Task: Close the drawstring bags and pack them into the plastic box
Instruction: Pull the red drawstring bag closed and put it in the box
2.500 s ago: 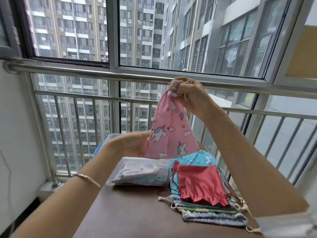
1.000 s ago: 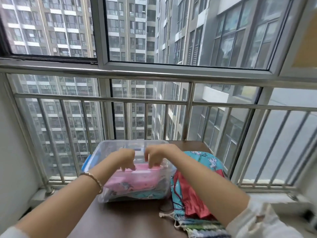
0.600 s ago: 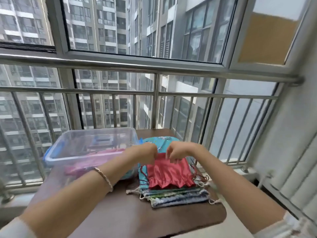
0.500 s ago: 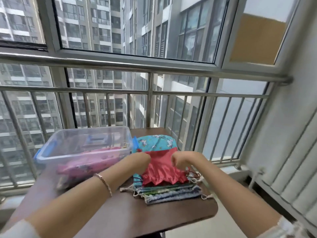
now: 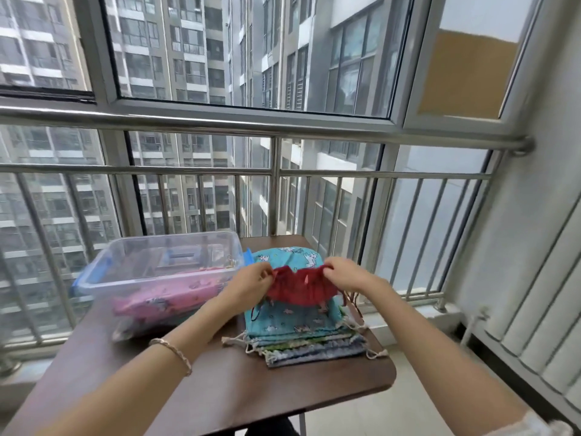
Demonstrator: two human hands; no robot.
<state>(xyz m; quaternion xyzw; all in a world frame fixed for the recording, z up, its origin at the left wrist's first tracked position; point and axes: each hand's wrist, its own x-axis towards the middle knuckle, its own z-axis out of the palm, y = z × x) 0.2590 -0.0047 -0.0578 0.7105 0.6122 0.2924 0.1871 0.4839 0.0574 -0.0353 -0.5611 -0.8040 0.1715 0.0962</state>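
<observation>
From the head camera, the person's left hand [image 5: 251, 283] and right hand [image 5: 344, 273] each pinch one end of the top edge of a red drawstring bag [image 5: 300, 291], fingers curled onto the cloth. The edge between them is bunched into ruffles. The red bag hangs over a pile of flat bags [image 5: 314, 344] on the right half of the brown worktop [image 5: 220, 388], and its lower part reaches down to the teal bag [image 5: 292, 319] with small white animals that tops the pile (whether it touches cannot be told). Pale cord ends stick out from the pile's near corners, and dark red cords trail off below the right hand. Just to the left of the pile stands the clear plastic box [image 5: 151, 247], open at the top, with a blue part showing along its left rim. Inside it lies a pink bag [image 5: 166, 297] with a printed pattern, flat against the near wall, and more cloth sits under it, too blurred to name. A thin bracelet [image 5: 173, 352] circles the left wrist. Beyond the worktop a steel railing [image 5: 273, 127] runs in front of the window, and a white radiator [image 5: 534, 309] stands along the wall at the right.
</observation>
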